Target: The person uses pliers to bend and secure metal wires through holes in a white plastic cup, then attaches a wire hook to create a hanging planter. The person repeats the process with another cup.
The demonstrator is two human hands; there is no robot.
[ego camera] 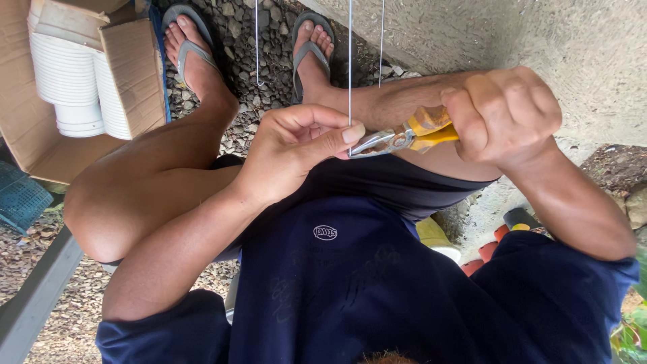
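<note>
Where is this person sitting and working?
Probably outdoors, in a yard or makeshift work spot. There is gravel under the flip-flops, a rough concrete wall, and a cardboard box of stacked white cups. The hands work wire with pliers.

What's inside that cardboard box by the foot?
The cardboard box holds stacks of white disposable cups, lying on their sides with rims showing. The flaps cover part of the stacks, so how many there are, or anything deeper inside, cannot be seen.
</note>
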